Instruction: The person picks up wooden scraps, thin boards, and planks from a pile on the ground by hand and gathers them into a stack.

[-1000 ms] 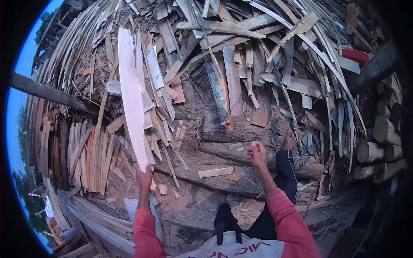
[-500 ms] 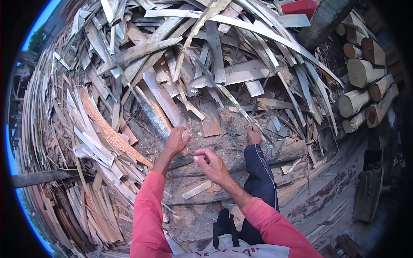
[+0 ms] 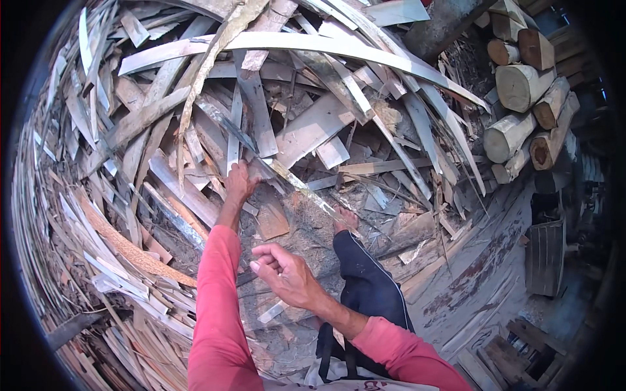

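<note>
Since the earlier frame the left hand (image 3: 241, 184) has moved farther out, past the bare foot (image 3: 346, 220); nearest, the right hand (image 3: 283, 276), released and loosely curled, hovers near-left of the foot; the left hand, far-left of the foot, is at a narrow pale strip (image 3: 235, 127), grip impossible to tell; beyond the foot arches a long slat (image 3: 313, 43); cut logs (image 3: 517, 86) lie far-right of it.

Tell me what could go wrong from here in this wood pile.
The bare left hand is down among rough wood strips, so a splinter or scrape seems possible. The strips overlap, so pulling one might drag others. The bare foot is close to a long strip that could scrape it if moved.
</note>
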Available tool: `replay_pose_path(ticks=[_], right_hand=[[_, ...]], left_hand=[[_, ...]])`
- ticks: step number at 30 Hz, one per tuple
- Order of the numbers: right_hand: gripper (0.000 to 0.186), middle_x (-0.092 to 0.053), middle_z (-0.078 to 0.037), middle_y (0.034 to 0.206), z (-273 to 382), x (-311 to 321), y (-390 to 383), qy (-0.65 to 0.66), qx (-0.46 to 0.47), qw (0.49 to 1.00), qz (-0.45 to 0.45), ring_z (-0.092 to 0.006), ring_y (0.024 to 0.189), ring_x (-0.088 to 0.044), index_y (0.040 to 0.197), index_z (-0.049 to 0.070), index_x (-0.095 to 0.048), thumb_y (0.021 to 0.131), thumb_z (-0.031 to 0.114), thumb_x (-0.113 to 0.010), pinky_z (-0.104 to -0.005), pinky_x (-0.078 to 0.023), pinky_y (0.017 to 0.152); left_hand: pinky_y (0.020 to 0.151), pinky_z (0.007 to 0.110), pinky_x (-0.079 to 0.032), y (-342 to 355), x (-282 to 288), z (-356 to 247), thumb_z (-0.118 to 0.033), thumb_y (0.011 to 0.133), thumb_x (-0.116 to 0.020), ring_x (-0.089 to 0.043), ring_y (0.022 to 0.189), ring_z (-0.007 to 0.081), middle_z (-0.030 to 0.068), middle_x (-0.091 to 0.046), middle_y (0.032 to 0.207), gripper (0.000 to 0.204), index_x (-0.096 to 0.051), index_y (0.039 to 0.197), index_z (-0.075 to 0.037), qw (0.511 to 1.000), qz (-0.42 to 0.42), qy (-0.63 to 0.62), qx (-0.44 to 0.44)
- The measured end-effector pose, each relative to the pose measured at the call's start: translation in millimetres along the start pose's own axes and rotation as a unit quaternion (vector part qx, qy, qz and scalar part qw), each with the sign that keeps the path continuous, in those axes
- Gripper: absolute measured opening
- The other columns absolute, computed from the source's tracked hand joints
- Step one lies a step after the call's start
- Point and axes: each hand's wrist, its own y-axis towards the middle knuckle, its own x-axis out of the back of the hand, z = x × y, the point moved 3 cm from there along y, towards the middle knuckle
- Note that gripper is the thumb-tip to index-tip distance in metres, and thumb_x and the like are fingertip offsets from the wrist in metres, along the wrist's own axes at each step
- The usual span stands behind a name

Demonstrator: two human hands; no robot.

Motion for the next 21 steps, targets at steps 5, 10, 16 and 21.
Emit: replay_pose_path(ticks=[5, 10, 16, 21], right_hand=[[0.032, -0.061, -0.009, 0.082, -11.0, -17.9, -7.8, 0.003, 0.003, 1.0, 0.006, -0.0119, 0.07, -0.058, 0.111, -0.001, -0.052, 0.089, 0.02, -0.058, -0.0272, -0.048, 0.064], [0.03, -0.06, -0.003, 0.084, -28.8, -38.2, -37.0, 0.001, -0.012, 1.0, 0.027, -0.0057, 0.073, -0.053, 0.112, -0.001, -0.054, 0.089, 0.017, -0.059, -0.022, -0.045, 0.065], [0.03, -0.059, -0.003, 0.083, -66.2, -75.8, -77.3, 0.0, -0.026, 0.997, 0.068, -0.0073, 0.073, -0.054, 0.109, -0.002, -0.055, 0.088, 0.019, -0.059, -0.0222, -0.046, 0.063], [0.029, -0.061, -0.005, 0.086, -85.1, -101.7, -95.4, -0.015, -0.018, 0.995, 0.096, -0.0098, 0.075, -0.058, 0.11, -0.002, -0.052, 0.091, 0.019, -0.055, -0.0228, -0.047, 0.066]], left_hand=[[0.067, 0.034, -0.048, -148.5, -47.9, -29.6, -0.023, 0.082, -0.063, -0.06, 0.07, 0.0193, 0.008, -0.065, 0.086, 0.033, -0.06, 0.105, 0.0, 0.848, 0.209, -0.486, 0.028], [0.061, 0.027, -0.049, -320.5, -96.4, -30.7, -0.02, 0.083, -0.065, -0.059, 0.069, 0.0117, 0.0035, -0.064, 0.086, 0.036, -0.056, 0.112, -0.002, 0.702, 0.259, -0.65, 0.132], [0.062, 0.024, -0.05, -517.9, -110.7, -8.2, -0.02, 0.084, -0.065, -0.06, 0.071, 0.0104, 0.0044, -0.064, 0.091, 0.038, -0.054, 0.116, -0.003, 0.589, 0.259, -0.722, 0.256], [0.064, 0.028, -0.053, -632.2, -46.7, 16.8, -0.015, 0.085, -0.062, -0.061, 0.079, 0.0122, 0.0061, -0.062, 0.098, 0.035, -0.053, 0.116, -0.002, 0.619, 0.017, -0.725, 0.303]])
